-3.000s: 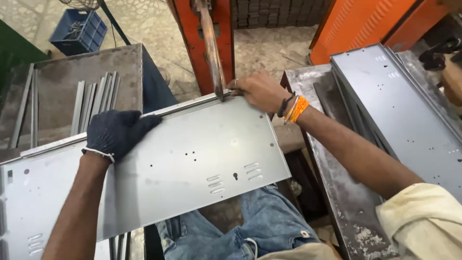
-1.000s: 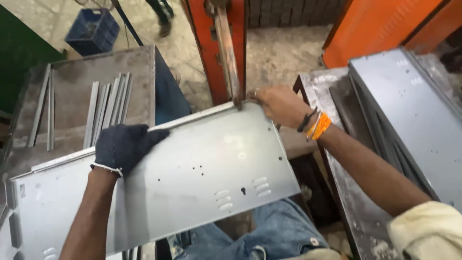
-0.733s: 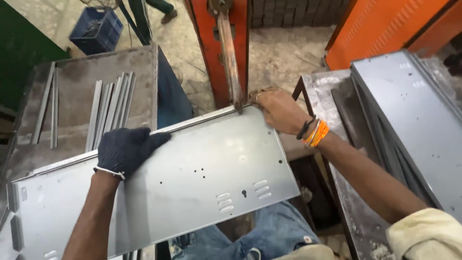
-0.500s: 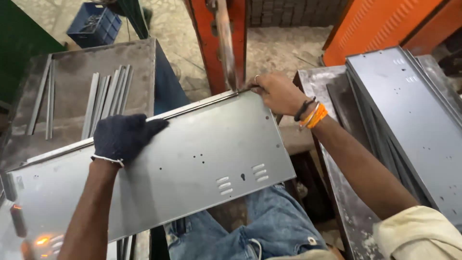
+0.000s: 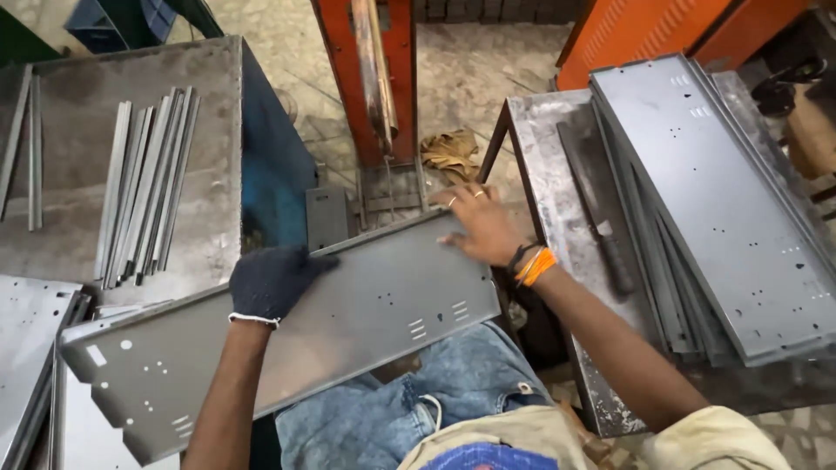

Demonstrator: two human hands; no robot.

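Bundle of thin metal strips lying on a worn steel bench at left, two more strips apart near its far edge. Orange machine column upright ahead, crumpled tan glove on the floor beside its base. Stack of punched grey panels on the right-hand table, with a dark-handled flat tool alongside.

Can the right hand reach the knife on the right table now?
Probably yes. The right hand rests on the panel beside the table, and the knife lies uncovered by the stacked panels, with nothing between.
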